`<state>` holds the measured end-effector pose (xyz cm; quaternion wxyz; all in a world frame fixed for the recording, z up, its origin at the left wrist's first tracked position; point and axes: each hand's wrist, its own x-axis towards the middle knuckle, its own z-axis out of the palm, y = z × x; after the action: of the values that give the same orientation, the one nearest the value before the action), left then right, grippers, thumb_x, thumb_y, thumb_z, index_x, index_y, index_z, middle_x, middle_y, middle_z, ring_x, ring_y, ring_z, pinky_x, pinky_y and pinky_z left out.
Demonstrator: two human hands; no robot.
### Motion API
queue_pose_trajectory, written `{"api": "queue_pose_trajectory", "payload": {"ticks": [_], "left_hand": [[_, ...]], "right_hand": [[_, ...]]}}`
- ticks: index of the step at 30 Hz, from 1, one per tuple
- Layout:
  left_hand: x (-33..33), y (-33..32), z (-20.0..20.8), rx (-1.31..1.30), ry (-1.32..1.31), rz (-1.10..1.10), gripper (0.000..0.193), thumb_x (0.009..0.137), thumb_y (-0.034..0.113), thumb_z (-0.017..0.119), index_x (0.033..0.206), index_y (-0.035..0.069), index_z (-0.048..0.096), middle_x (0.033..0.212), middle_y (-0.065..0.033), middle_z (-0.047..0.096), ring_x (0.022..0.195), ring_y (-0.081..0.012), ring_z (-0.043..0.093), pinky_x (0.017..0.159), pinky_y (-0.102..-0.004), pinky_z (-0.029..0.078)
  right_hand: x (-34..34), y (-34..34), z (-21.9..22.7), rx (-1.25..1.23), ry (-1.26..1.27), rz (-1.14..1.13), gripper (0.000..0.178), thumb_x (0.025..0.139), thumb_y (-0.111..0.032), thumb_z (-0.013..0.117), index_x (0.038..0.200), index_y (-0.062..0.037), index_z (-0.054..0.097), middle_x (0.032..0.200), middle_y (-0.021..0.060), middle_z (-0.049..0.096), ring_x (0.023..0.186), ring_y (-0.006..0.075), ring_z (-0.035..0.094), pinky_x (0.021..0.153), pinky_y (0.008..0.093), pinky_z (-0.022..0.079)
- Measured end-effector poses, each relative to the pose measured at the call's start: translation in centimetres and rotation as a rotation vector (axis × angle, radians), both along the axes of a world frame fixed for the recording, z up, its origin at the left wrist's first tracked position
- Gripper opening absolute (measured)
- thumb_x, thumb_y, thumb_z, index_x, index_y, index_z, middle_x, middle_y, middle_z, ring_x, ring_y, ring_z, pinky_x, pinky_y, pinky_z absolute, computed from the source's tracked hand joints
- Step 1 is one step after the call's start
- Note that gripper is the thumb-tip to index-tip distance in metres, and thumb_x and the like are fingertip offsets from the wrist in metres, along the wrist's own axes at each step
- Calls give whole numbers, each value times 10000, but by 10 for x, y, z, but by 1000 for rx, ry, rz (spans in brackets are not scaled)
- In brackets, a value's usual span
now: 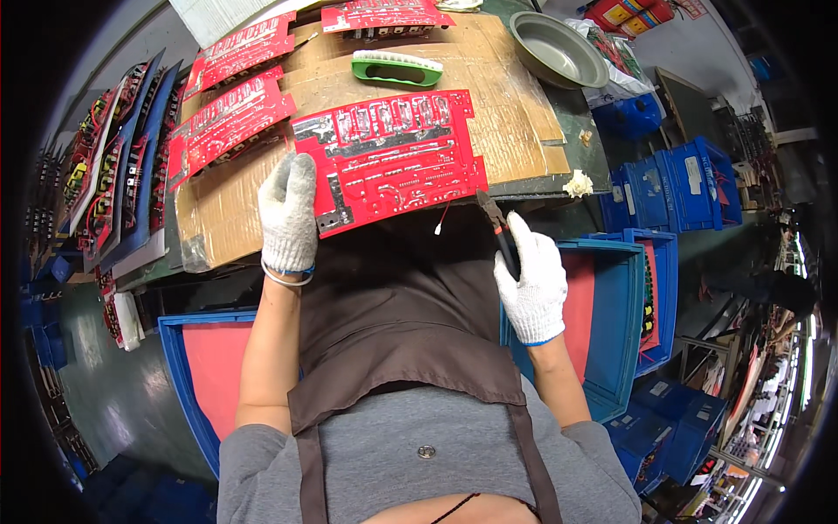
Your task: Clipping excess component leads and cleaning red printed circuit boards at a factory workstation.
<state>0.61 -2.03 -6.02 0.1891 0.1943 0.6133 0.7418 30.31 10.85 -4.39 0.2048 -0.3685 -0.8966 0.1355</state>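
Observation:
My left hand (289,210), in a white knit glove, grips the left edge of a red circuit board (397,166). The board's soldered side faces up, and it is tilted over the near edge of the work table. A thin wire with a small white end hangs from its lower edge. In my gloved right hand (532,284) is a pair of cutting pliers (495,223) with dark handles. The plier jaws are beside the board's lower right corner; whether they touch it I cannot tell. A green-handled brush (397,68) lies just beyond the board.
More red boards (234,118) lie at the table's left and far side, on a cardboard sheet (515,122). A round metal bowl (559,50) stands at the far right. Blue crates (611,332) flank me, and upright boards (122,157) are racked at left.

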Motion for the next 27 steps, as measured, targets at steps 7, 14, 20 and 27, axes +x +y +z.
{"api": "queue_pose_trajectory", "payload": {"ticks": [7, 14, 20, 27], "left_hand": [[-4, -3, -8, -5, 44, -16, 311, 1090, 274, 645, 1120, -28, 717, 945, 42, 671, 841, -39, 544, 740, -232, 475], [-3, -3, -8, 17, 59, -27, 315, 1093, 276, 640, 1113, -28, 715, 958, 38, 678, 856, -41, 555, 757, -232, 483], [-3, -3, -7, 11, 38, -32, 320, 1091, 283, 643, 1111, -27, 719, 965, 34, 685, 859, -41, 560, 759, -231, 484], [-4, -1, -6, 6, 13, -41, 314, 1088, 285, 652, 1108, -21, 722, 960, 32, 689, 857, -38, 565, 762, -233, 485]], "right_hand": [[-3, -3, 9, 152, -78, -33, 671, 809, -90, 800, 1451, -156, 619, 1124, 147, 639, 1056, 346, 635, 913, 441, 546], [-1, -5, 0, -83, 69, -28, 612, 839, -10, 748, 1433, -99, 631, 1166, 144, 699, 999, 294, 681, 893, 391, 561], [0, 10, -5, -188, 329, -130, 548, 927, -30, 729, 1457, -11, 591, 1391, 116, 668, 1094, 160, 671, 989, 310, 536], [1, 11, 7, 25, 170, 14, 634, 799, -62, 822, 1408, -85, 648, 1231, 143, 690, 1068, 323, 676, 936, 398, 553]]}}
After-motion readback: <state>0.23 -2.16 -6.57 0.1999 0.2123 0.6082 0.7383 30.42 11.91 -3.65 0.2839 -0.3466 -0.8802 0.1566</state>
